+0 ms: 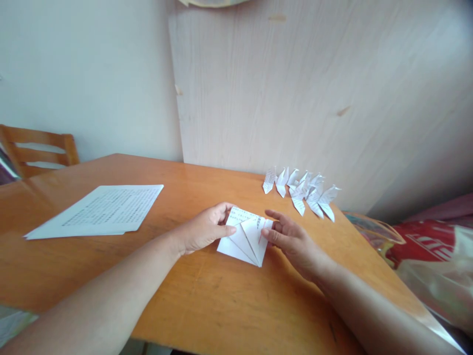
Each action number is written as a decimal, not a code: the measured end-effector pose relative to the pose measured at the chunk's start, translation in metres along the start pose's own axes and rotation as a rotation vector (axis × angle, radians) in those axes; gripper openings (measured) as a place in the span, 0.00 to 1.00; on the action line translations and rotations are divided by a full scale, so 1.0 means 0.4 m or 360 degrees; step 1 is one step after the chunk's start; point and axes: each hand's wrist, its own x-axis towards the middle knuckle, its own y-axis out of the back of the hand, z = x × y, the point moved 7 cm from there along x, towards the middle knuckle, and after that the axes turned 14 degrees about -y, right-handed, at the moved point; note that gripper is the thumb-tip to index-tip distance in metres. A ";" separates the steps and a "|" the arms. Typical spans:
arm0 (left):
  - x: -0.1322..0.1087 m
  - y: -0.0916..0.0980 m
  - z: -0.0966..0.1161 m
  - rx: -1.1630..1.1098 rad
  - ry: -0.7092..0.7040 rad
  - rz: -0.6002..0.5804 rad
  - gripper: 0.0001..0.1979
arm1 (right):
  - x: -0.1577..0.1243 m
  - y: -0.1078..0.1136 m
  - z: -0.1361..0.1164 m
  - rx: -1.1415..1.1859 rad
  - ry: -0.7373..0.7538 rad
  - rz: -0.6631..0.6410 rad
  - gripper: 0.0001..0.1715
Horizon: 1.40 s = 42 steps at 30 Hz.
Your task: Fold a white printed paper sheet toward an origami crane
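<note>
A partly folded sheet of printed white paper (246,239) lies on the orange wooden table (207,301), creased into triangular flaps. My left hand (202,230) presses on its left side, fingers curled over the top edge and thumb on the paper. My right hand (291,241) pinches a flap at the paper's right edge between thumb and fingers. Both hands are closed on the paper.
Several finished folded paper cranes (300,190) lie in a row at the table's far right, near a pale wooden board (314,88). A stack of printed sheets (101,209) lies far left. A wooden chair (35,148) stands behind. A red plastic bag (424,251) sits right.
</note>
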 end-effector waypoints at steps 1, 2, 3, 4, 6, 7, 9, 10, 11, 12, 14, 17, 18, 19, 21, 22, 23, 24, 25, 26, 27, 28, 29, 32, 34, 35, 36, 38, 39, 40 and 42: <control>0.002 0.003 0.005 -0.0026 -0.0014 0.0031 0.19 | -0.001 -0.009 0.003 0.0022 -0.0056 -0.0077 0.34; 0.003 0.006 0.011 -0.0046 -0.0031 0.0060 0.18 | -0.004 -0.018 0.006 0.0030 -0.0101 -0.0153 0.31; 0.004 0.009 0.015 -0.0060 -0.0050 0.0085 0.17 | -0.007 -0.027 0.007 0.0024 -0.0135 -0.0217 0.28; 0.005 0.011 0.020 -0.0068 -0.0068 0.0099 0.17 | -0.011 -0.033 0.008 0.0004 -0.0160 -0.0260 0.25; 0.005 0.009 0.025 -0.0079 -0.0090 0.0095 0.18 | -0.016 -0.041 0.010 -0.0059 -0.0191 -0.0280 0.21; 0.005 0.006 0.025 -0.0084 -0.0094 0.0083 0.18 | -0.018 -0.043 0.011 -0.0093 -0.0199 -0.0265 0.19; 0.005 -0.001 0.023 -0.0079 -0.0096 0.0049 0.19 | -0.020 -0.045 0.012 -0.0151 -0.0194 -0.0206 0.17; 0.004 -0.004 0.021 -0.0058 -0.0099 0.0029 0.18 | -0.020 -0.045 0.011 -0.0175 -0.0174 -0.0175 0.16; 0.004 -0.005 0.018 -0.0007 -0.0106 0.0013 0.17 | -0.019 -0.045 0.009 -0.0197 -0.0139 -0.0148 0.15; 0.003 -0.004 0.016 0.0091 -0.0116 0.0008 0.16 | -0.017 -0.044 0.006 -0.0228 -0.0088 -0.0131 0.14; 0.002 0.008 0.018 0.0449 -0.0170 0.0053 0.15 | -0.014 -0.038 -0.001 -0.0351 0.0055 -0.0074 0.11; -0.002 0.025 0.050 0.1121 -0.0399 0.0194 0.20 | -0.017 -0.006 -0.019 -0.0809 0.0304 0.0266 0.05; -0.004 0.024 0.064 0.1280 -0.0497 0.0225 0.22 | -0.022 0.004 -0.028 -0.0984 0.0382 0.0412 0.05; -0.007 0.021 0.078 0.1401 -0.0589 0.0240 0.22 | -0.030 0.010 -0.038 -0.1136 0.0455 0.0524 0.04; -0.012 0.011 0.098 0.1584 -0.0717 0.0242 0.20 | -0.047 0.011 -0.060 -0.1352 0.0590 0.0647 0.06; -0.014 0.007 0.106 0.1666 -0.0761 0.0239 0.19 | -0.055 0.009 -0.071 -0.1428 0.0657 0.0682 0.07; -0.016 0.003 0.113 0.1739 -0.0798 0.0236 0.19 | -0.063 0.005 -0.082 -0.1499 0.0723 0.0710 0.07; -0.017 -0.002 0.119 0.1799 -0.0827 0.0229 0.18 | -0.069 0.000 -0.091 -0.1571 0.0780 0.0734 0.07; -0.019 -0.007 0.124 0.1841 -0.0850 0.0218 0.17 | -0.073 -0.004 -0.098 -0.1648 0.0823 0.0756 0.07; -0.020 -0.011 0.127 0.1868 -0.0866 0.0205 0.17 | -0.074 -0.008 -0.101 -0.1726 0.0850 0.0770 0.07; -0.019 -0.016 0.127 0.1886 -0.0874 0.0178 0.16 | -0.074 -0.012 -0.103 -0.1799 0.0863 0.0777 0.07; -0.018 -0.022 0.125 0.1899 -0.0866 0.0131 0.15 | -0.071 -0.015 -0.102 -0.1861 0.0861 0.0775 0.07; -0.016 -0.028 0.119 0.1909 -0.0844 0.0065 0.13 | -0.068 -0.018 -0.100 -0.1909 0.0855 0.0762 0.08; -0.010 -0.045 0.093 0.1931 -0.0732 -0.0183 0.09 | -0.059 -0.026 -0.091 -0.1998 0.0823 0.0690 0.08; -0.009 -0.051 0.077 0.1938 -0.0667 -0.0305 0.09 | -0.055 -0.032 -0.082 -0.2048 0.0780 0.0622 0.08; -0.010 -0.053 0.070 0.1936 -0.0644 -0.0350 0.09 | -0.053 -0.035 -0.077 -0.2072 0.0753 0.0584 0.08; -0.011 -0.055 0.064 0.1928 -0.0625 -0.0391 0.09 | -0.052 -0.038 -0.072 -0.2088 0.0722 0.0546 0.08; -0.014 -0.057 0.053 0.1895 -0.0578 -0.0465 0.10 | -0.051 -0.044 -0.061 -0.2104 0.0661 0.0446 0.09; -0.015 -0.057 0.048 0.1872 -0.0548 -0.0495 0.10 | -0.051 -0.046 -0.056 -0.2102 0.0637 0.0397 0.10; -0.017 -0.056 0.043 0.1849 -0.0515 -0.0518 0.11 | -0.052 -0.048 -0.051 -0.2096 0.0619 0.0351 0.10; -0.019 -0.053 0.036 0.1813 -0.0439 -0.0547 0.11 | -0.056 -0.052 -0.044 -0.2087 0.0593 0.0278 0.09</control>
